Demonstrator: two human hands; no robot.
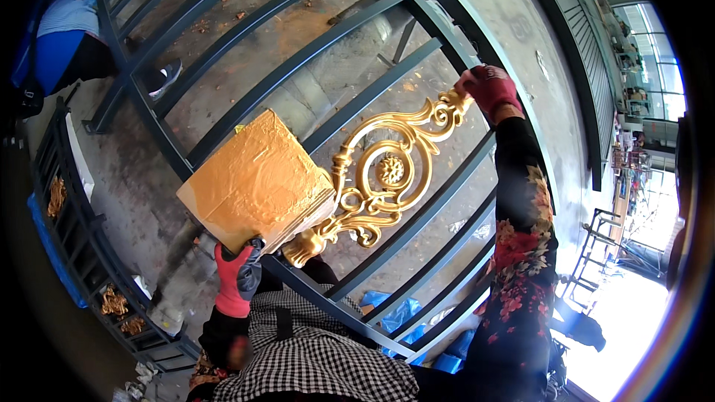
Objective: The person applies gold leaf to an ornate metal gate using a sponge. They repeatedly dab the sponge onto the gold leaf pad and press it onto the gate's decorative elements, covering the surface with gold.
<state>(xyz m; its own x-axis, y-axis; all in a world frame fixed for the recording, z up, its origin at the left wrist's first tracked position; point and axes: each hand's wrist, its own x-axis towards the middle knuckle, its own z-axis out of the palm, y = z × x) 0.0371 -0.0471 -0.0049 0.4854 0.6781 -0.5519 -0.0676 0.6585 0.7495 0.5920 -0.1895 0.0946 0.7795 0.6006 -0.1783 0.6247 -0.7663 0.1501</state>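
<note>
My left hand [238,275], in a pink and dark glove, grips the near lower edge of a box [249,179] whose top is wrinkled and glossy gold-orange. The box rests over the dark bars of a metal railing panel [413,242]. To its right, a gold scrollwork ornament [391,171] with a round flower centre lies among the bars, its lower end near the panel's near rail. At its upper end, my right hand [488,89], in a dark red glove, is closed on the ornament's tip beside the far rail. The fingertips are partly hidden there.
Another dark railing [82,231] with gold ornaments stands at the left. A person [63,37] in blue and black is at the upper left. Blue plastic [395,313] lies below the near bars. Dark slatted panels [570,45] stand at the right.
</note>
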